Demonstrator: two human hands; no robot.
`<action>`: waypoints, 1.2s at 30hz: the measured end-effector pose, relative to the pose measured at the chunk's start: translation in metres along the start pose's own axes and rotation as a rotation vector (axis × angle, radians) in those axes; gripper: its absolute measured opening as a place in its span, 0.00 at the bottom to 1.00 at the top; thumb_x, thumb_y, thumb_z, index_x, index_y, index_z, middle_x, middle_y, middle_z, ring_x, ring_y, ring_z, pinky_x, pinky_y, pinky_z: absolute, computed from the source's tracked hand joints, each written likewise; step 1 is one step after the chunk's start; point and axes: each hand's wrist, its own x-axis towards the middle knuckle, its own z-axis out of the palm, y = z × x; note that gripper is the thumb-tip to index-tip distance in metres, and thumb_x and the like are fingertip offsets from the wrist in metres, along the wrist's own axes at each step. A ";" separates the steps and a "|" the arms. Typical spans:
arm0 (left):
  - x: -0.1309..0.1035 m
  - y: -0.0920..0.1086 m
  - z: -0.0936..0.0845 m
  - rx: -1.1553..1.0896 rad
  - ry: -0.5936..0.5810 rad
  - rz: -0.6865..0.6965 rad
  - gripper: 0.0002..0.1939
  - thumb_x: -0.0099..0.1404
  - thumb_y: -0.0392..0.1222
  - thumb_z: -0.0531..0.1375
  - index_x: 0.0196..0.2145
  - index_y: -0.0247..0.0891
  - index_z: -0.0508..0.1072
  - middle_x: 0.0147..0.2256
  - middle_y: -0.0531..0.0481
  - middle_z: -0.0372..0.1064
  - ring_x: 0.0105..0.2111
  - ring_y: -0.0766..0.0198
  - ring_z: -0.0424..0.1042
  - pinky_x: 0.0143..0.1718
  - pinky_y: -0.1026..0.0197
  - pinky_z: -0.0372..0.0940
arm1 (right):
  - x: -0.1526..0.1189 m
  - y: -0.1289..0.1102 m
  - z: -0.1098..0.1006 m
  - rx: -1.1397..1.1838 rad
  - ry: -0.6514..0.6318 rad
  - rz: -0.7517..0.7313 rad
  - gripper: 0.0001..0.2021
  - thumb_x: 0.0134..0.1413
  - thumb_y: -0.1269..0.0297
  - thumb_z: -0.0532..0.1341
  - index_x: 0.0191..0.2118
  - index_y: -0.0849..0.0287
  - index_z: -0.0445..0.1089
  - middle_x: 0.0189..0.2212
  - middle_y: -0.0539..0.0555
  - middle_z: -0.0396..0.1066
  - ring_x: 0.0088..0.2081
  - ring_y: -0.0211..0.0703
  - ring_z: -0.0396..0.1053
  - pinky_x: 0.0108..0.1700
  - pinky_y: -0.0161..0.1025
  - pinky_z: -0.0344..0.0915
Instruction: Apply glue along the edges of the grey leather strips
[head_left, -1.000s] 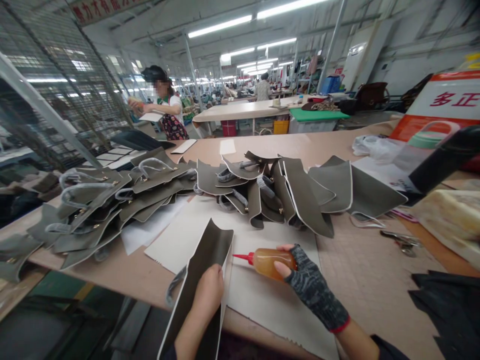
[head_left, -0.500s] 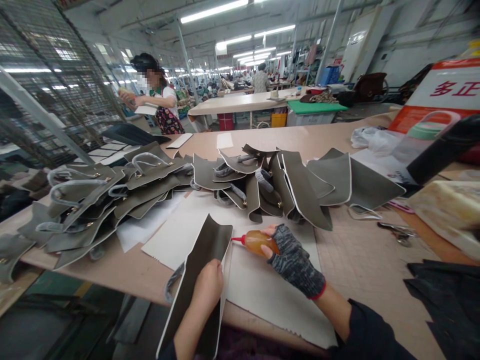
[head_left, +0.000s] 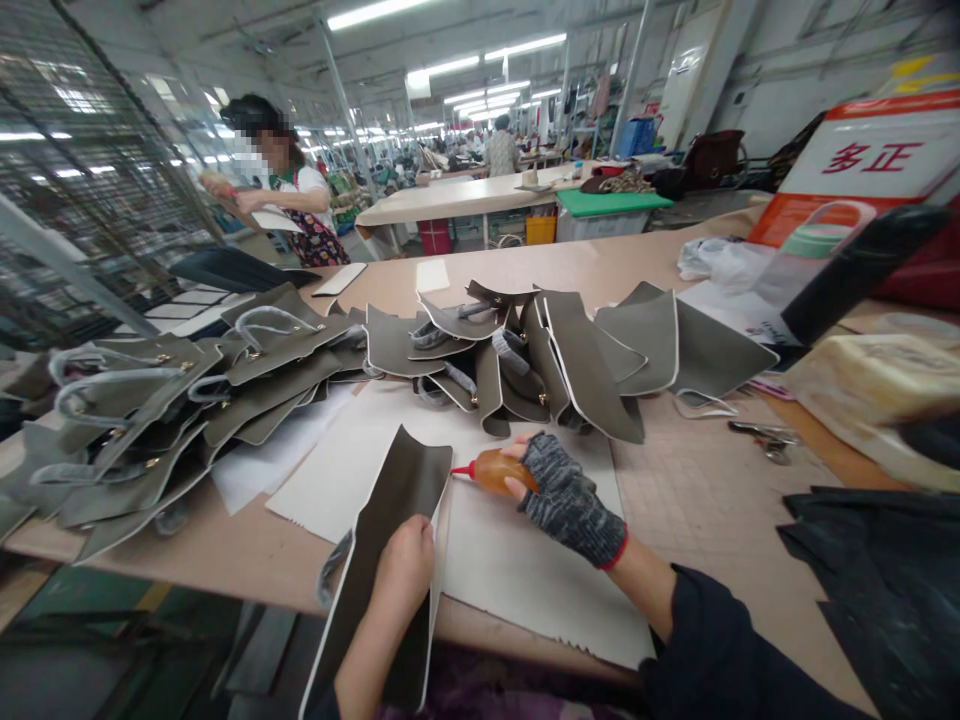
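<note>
My left hand (head_left: 409, 565) is closed on the edge of a grey-brown bag panel (head_left: 397, 490) with white edging, tilted up above the table's front edge. A wrapped grey handle (head_left: 334, 570) hangs on the panel's left side. In a grey knitted fingerless glove, my right hand (head_left: 566, 495) grips a squeeze bottle (head_left: 495, 472) of amber liquid. The bottle's thin red nozzle (head_left: 465, 471) points left, its tip at the panel's right edge near the upper corner. Pale sheets (head_left: 525, 590) lie on the table beneath.
Piled bag panels with wrapped handles (head_left: 150, 420) lie at the left, and more panels (head_left: 502, 350) across the middle. Metal clippers (head_left: 772, 438), black sheets (head_left: 870, 570) and a black cylinder (head_left: 862, 270) are on the right. A co-worker (head_left: 289, 200) stands beyond the table, holding things.
The whole view has shifted slightly, so things appear further left and a little higher. My hands keep their holds, with the nozzle tip still at the panel's edge.
</note>
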 end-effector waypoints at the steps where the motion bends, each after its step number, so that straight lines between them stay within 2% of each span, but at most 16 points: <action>1: 0.001 -0.001 0.001 0.000 0.001 0.001 0.12 0.66 0.33 0.47 0.31 0.33 0.69 0.32 0.43 0.71 0.34 0.63 0.69 0.35 0.64 0.56 | 0.001 0.000 0.000 -0.015 -0.009 -0.012 0.16 0.52 0.68 0.57 0.48 0.59 0.63 0.44 0.59 0.66 0.50 0.52 0.61 0.52 0.53 0.62; 9: 0.002 -0.002 0.001 0.003 0.006 0.008 0.12 0.66 0.34 0.46 0.31 0.34 0.68 0.32 0.43 0.71 0.33 0.63 0.69 0.34 0.64 0.56 | 0.012 -0.002 -0.007 -0.023 -0.061 -0.016 0.16 0.50 0.67 0.55 0.47 0.62 0.65 0.43 0.61 0.66 0.49 0.54 0.61 0.52 0.55 0.62; 14: 0.001 -0.001 0.000 0.000 0.001 0.015 0.12 0.66 0.33 0.47 0.30 0.34 0.68 0.32 0.44 0.71 0.33 0.63 0.69 0.34 0.64 0.56 | 0.013 0.002 -0.008 0.026 -0.069 0.014 0.15 0.50 0.67 0.56 0.46 0.61 0.65 0.44 0.60 0.67 0.49 0.53 0.62 0.52 0.54 0.62; 36: -0.001 0.002 -0.001 -0.023 0.018 0.012 0.12 0.65 0.33 0.47 0.32 0.33 0.69 0.32 0.43 0.72 0.34 0.64 0.70 0.34 0.65 0.57 | -0.015 -0.015 -0.015 0.193 -0.108 0.116 0.15 0.49 0.65 0.58 0.46 0.56 0.63 0.41 0.57 0.67 0.47 0.50 0.65 0.51 0.49 0.63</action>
